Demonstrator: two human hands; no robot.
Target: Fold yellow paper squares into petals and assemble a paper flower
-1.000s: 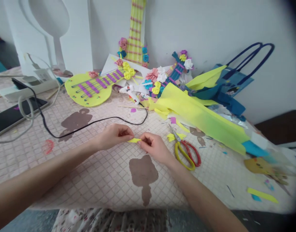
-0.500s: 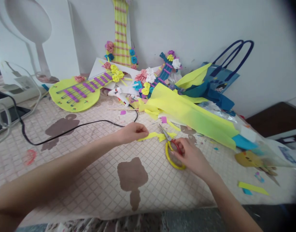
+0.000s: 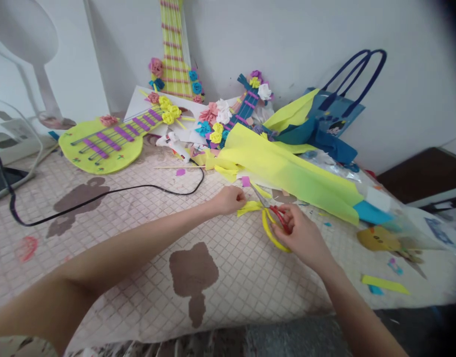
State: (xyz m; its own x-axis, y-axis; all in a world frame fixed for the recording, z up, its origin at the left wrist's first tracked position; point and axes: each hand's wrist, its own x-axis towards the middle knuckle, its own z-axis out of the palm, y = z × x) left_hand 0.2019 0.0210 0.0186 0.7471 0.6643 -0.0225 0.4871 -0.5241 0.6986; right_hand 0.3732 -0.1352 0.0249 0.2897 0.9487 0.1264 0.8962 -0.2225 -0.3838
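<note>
Gripping the scissors (image 3: 268, 231), the right hand (image 3: 301, 233) has its fingers curled around the red handle, with the yellow handle on the side toward the left hand (image 3: 229, 201). The left hand is loosely closed, fingertips bent in at the near end of a yellow paper strip (image 3: 249, 208); whether it pinches the strip is hard to make out. The strip lies on the desk (image 3: 250, 277) between the two hands, its other end by the scissor blades, which point away from the person. Just beyond the left hand sits a small purple square (image 3: 246, 181). Farther out to its left are a white glue gun (image 3: 173, 145) and a yellow paper guitar (image 3: 101, 144). Beyond the right hand stretches a large yellow sheet (image 3: 287, 168), with a blue bag (image 3: 347, 121) behind it. Well to the right of that hand lies another yellow piece (image 3: 386, 284).
</note>
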